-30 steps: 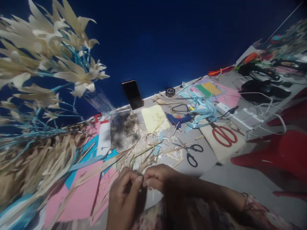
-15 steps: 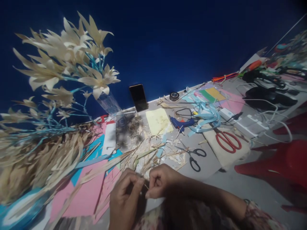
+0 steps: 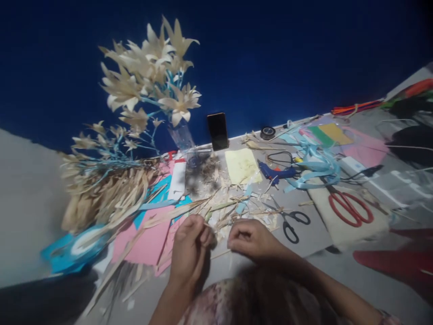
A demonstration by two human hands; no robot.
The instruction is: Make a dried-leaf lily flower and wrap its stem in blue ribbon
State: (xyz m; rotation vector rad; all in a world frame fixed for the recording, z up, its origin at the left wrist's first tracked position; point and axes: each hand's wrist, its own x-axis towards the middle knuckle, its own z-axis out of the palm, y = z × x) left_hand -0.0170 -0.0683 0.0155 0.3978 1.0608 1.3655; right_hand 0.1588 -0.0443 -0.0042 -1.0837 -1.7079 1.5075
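Note:
My left hand [image 3: 192,246] is closed, fingers curled in a pinch, above the near edge of the husk scraps [image 3: 216,210]. A thin pale sliver shows by its fingertips; whether it is held I cannot tell. My right hand [image 3: 254,240] is a short gap away, also curled with thumb against fingers. By its fingertips runs a thin straw-coloured strip [image 3: 220,255], too faint to tell if gripped. Nearest to the right hand lie black-handled scissors [image 3: 291,221]. Beside the left hand are pink paper sheets [image 3: 152,239] crossed by long dry husk strips [image 3: 135,237].
Pale husk flowers [image 3: 179,104] stand in a clear vase [image 3: 182,137] against the blue wall. Behind the scraps are a phone [image 3: 217,132], yellow paper [image 3: 242,166], a blue glue gun [image 3: 275,171] and blue ribbon [image 3: 316,169]. Red-handled scissors [image 3: 352,208] and a power strip [image 3: 389,185] lie right.
The view has shifted left, so the table's things appear further right. My hands have moved apart from the thin strip they met at, leaving a wider gap between them.

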